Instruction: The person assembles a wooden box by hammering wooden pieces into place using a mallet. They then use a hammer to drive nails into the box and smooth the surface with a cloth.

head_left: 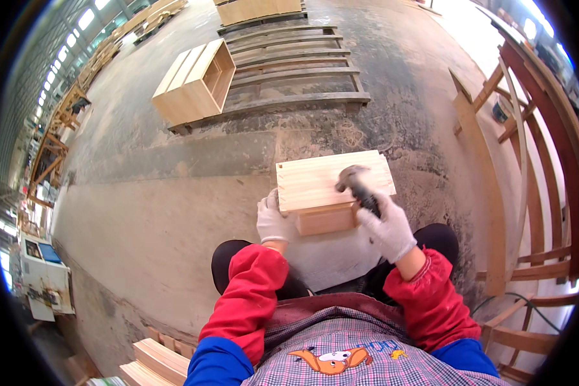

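Note:
A pale wooden box [321, 183] lies in front of me with a flat board side facing up. Below its near edge shows a smaller wooden block or box part [328, 220]. My left hand [272, 219], in a white glove, rests against the box's near left corner; what its fingers grip there is partly hidden. In my right hand [390, 228], also gloved in white, is a hammer [360, 190], held by its dark handle. The hammer's head is over the right part of the top board, slightly blurred; whether it touches the wood I cannot tell.
Beyond the box, an open wooden crate [196, 80] sits at the left end of a slatted pallet [296, 71]. Wooden frames and a leaning board [482, 193] stand to the right. Stacked planks [157, 363] lie at lower left, near a white machine [45, 276].

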The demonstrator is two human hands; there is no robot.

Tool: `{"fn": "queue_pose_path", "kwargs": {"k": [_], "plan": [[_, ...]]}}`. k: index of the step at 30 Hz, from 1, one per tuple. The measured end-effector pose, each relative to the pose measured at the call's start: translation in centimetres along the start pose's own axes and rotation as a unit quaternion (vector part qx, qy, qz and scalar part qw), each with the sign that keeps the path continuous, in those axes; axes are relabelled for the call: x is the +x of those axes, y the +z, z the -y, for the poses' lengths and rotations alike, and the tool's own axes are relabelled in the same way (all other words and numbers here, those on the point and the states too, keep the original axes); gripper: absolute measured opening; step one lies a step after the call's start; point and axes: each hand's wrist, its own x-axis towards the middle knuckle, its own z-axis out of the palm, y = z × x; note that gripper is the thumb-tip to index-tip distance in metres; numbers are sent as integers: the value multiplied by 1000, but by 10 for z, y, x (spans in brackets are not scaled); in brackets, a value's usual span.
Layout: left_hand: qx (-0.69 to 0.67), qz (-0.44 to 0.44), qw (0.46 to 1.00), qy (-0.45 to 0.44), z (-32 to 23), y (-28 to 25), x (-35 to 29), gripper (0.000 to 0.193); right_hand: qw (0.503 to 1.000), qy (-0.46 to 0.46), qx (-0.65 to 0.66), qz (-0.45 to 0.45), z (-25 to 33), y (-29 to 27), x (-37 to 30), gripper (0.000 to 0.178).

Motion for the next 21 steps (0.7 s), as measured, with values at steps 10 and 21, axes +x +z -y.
{"fn": "queue_pose_path", "kwargs": {"k": [10,21], "plan": [[-45,20,999,-20,-3,3,-6,67,981,-106,-138,83,64,67,-2,34],[-5,26,1000,-11,-2,-3,-10,73,974,-137,-164,73,70,74,2,33]]}}
